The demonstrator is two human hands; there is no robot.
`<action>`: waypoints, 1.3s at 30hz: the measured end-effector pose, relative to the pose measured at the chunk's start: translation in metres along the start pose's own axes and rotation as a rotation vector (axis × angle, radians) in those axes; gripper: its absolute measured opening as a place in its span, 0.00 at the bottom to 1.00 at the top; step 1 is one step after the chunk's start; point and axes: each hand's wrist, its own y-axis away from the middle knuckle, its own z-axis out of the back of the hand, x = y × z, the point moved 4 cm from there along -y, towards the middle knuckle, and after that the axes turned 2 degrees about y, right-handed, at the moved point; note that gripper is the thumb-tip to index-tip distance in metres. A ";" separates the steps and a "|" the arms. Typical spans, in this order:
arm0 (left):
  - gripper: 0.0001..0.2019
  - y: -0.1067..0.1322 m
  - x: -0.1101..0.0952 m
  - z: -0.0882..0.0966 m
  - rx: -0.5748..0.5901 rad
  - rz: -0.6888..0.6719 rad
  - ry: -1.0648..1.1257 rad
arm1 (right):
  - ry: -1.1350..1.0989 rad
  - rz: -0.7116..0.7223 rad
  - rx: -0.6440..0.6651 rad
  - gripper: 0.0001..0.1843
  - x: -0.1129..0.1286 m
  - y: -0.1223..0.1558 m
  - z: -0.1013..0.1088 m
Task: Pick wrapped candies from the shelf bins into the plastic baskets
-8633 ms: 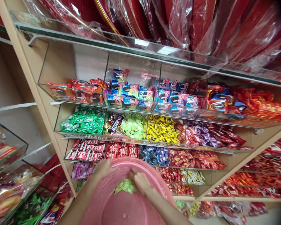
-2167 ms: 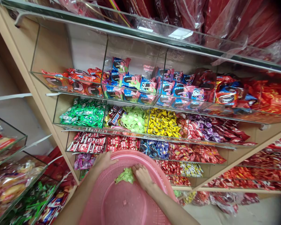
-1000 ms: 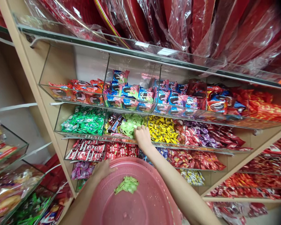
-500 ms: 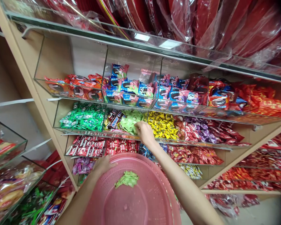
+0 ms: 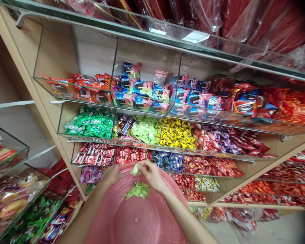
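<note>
My left hand (image 5: 114, 174) grips the far left rim of a pink plastic basket (image 5: 137, 223), its fingers partly hidden by the rim. Over the basket's far side, my right hand (image 5: 150, 173) pinches a light green wrapped candy (image 5: 135, 169). Below it, a small heap of the same green candies (image 5: 138, 190) lies inside the basket. On the shelf behind, a larger pile of green candies (image 5: 144, 129) sits between Snickers bars (image 5: 125, 124) and yellow wrapped candies (image 5: 178, 134).
Glass-fronted shelves hold dark green packets (image 5: 91, 122), blue snack-cake packs (image 5: 142, 87), red packets (image 5: 95, 154) and blue candies (image 5: 167, 161). A glass shelf edge (image 5: 142, 35) runs across the top. At left stands another rack with packaged bread (image 5: 8, 211).
My right hand has come back from the shelf's green pile, down and left to above the basket, with a green candy in its fingers. My left hand stays on the rim.
</note>
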 end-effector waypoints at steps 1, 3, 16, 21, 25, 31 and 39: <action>0.29 0.000 0.000 0.000 -0.009 -0.015 -0.004 | -0.064 -0.100 0.032 0.13 -0.024 0.001 -0.011; 0.28 0.000 -0.001 0.000 -0.033 -0.066 -0.024 | -0.123 -0.286 0.041 0.11 -0.068 0.006 -0.029; 0.28 -0.001 -0.001 0.001 -0.047 -0.066 -0.062 | -0.130 -0.471 -0.131 0.03 -0.148 0.034 -0.071; 0.27 0.000 -0.001 0.002 -0.046 -0.075 -0.082 | -0.103 -0.420 -0.201 0.05 -0.154 0.040 -0.073; 0.27 0.001 -0.003 0.005 -0.043 -0.077 -0.070 | -0.055 -0.428 -0.231 0.07 -0.145 0.037 -0.068; 0.27 0.002 -0.004 0.006 -0.033 -0.047 -0.060 | -0.067 -0.408 -0.241 0.09 -0.124 0.025 -0.050; 0.29 0.000 -0.003 0.004 -0.049 -0.081 -0.061 | -0.001 -0.348 -0.213 0.08 -0.125 0.027 -0.045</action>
